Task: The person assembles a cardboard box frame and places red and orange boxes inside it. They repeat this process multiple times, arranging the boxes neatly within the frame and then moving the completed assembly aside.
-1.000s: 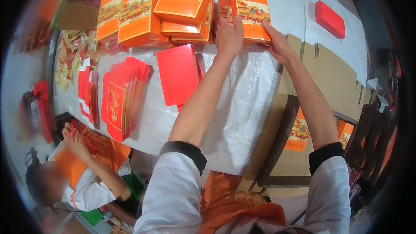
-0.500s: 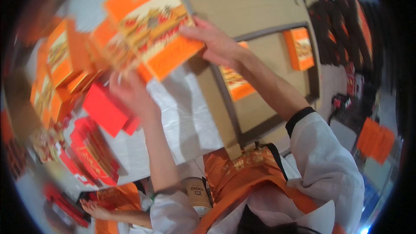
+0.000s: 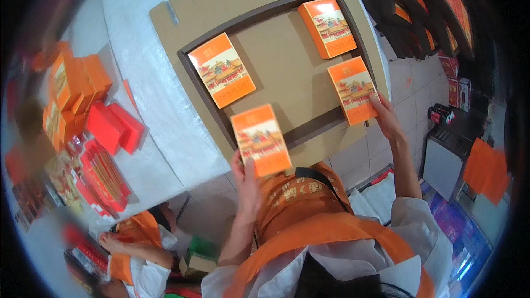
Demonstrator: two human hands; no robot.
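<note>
My left hand point(image 3: 247, 179) grips the lower left edge of an orange printed gift box point(image 3: 260, 140), raised over the near left part of a dark-rimmed frame point(image 3: 259, 8). In my right hand point(image 3: 386, 118) is a second orange box point(image 3: 352, 89), its picture side up, above the frame's near right corner. Inside the frame, an orange box point(image 3: 222, 70) lies at the far left corner and another orange box point(image 3: 329, 27) at the far right corner. The frame rests on a brown cardboard sheet point(image 3: 171, 38). Fingers under both held boxes are partly hidden.
On the white-covered table point(image 3: 138, 16), stacked orange boxes point(image 3: 80, 85), red boxes point(image 3: 113, 127) and a row of red packets point(image 3: 105, 179) stand at the left. A co-worker's arm point(image 3: 135, 247) shows at lower left. Dark frames point(image 3: 419, 11) lean at the far right.
My hands have moved from the box stack at the left to the frame, each now holding an orange box. The view has swung, bringing the whole frame into sight.
</note>
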